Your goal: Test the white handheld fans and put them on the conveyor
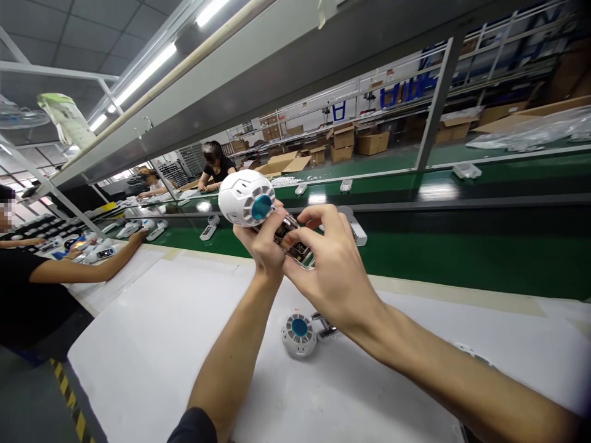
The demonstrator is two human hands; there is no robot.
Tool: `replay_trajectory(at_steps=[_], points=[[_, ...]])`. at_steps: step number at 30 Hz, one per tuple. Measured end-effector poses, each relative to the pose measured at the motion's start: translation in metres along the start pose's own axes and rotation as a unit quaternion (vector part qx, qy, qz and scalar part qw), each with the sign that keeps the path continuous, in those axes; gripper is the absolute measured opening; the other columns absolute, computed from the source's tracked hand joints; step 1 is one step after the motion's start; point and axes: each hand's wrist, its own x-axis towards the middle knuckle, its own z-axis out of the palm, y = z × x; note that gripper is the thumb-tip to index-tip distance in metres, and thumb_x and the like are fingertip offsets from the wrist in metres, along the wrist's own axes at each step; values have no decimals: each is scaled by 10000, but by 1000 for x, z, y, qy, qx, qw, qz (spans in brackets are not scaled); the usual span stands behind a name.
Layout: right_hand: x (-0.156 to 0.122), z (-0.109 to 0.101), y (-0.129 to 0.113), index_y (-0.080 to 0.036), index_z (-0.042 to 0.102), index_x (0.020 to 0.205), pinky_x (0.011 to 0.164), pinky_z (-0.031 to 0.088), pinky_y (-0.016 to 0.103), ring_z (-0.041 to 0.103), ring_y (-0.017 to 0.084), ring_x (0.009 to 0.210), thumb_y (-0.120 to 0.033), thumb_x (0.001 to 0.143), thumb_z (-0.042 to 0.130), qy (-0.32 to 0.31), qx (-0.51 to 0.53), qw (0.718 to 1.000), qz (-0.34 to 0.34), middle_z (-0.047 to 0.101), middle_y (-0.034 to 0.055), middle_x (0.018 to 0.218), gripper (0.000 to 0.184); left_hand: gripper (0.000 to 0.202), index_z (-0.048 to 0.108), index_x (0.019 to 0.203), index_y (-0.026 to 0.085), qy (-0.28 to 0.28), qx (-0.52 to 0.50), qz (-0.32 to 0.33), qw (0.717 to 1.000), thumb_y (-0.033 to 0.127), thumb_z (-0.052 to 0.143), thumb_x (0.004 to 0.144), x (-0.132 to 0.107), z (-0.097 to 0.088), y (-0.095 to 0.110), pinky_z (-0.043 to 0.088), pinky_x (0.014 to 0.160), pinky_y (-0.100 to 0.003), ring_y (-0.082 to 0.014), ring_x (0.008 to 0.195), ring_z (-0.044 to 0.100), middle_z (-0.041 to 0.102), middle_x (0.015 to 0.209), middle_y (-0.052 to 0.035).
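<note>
Glossy green, a long conveyor belt (462, 258) is bordered by a white-covered worktable (152, 344). Above the worktable, a white ball-headed device (240, 198) with a transparent handle (292, 238) is held up: the handle's top is enclosed by the curled left hand (266, 246), its lower part is gripped by the bent right hand (336, 271). Beneath, a similar white device (299, 344) is laid, its blue disc (300, 327) exposed.

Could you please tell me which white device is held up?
The device between the left hand and right hand; another device lies on the table, others on the green belt.
</note>
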Motion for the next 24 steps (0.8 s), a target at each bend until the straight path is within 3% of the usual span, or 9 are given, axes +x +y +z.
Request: replay_trajectory(at_steps=[4, 9, 15, 20, 22, 24], points=[[1, -2, 4, -112, 689, 780, 782, 498, 365, 552, 252, 952, -106, 775, 706, 3, -41, 999, -25, 550, 126, 1017, 19, 125, 677, 701, 184, -1, 1, -7, 1000, 243, 753, 622, 0, -1, -2, 506, 606, -297, -142, 620, 591, 635, 720, -6], [-2, -6, 7, -131, 688, 704, 681, 484, 345, 555, 227, 815, -214, 835, 715, 14, -121, 990, -72, 571, 112, 921, 158, 121, 674, 704, 171, -8, -23, -33, 999, 230, 751, 632, 0, 1, -1, 499, 576, -285, -134, 597, 582, 615, 709, -1], [-8, -12, 7, -96, 756, 854, 665, 516, 348, 650, 250, 820, -198, 886, 680, 15, -203, 970, -131, 689, 145, 1023, 132, 105, 681, 698, 175, -8, -30, -63, 998, 224, 753, 639, -2, 3, 0, 479, 569, -267, -128, 582, 584, 614, 693, 4], [-9, -14, 8, -88, 771, 950, 683, 501, 350, 685, 271, 840, -196, 873, 687, 84, -226, 955, -175, 733, 163, 1062, 156, 173, 654, 718, 178, -1, 14, -111, 994, 273, 749, 609, 1, 6, -3, 488, 651, -278, -140, 654, 597, 614, 706, 4], [-8, -20, 8, -98, 751, 844, 669, 477, 340, 669, 252, 783, -197, 871, 699, 107, -214, 950, -202, 741, 154, 980, 115, 221, 635, 756, 181, -9, 48, -149, 988, 305, 742, 609, 3, 6, -10, 486, 676, -274, -136, 680, 591, 619, 735, 5], [-9, -30, 11, -144, 652, 646, 603, 417, 312, 588, 181, 621, -168, 884, 683, 93, -187, 952, -223, 690, 81, 743, 241, 279, 638, 820, 178, -31, 86, -196, 976, 314, 765, 612, 3, -1, -22, 490, 699, -271, -135, 711, 596, 650, 797, -7]])
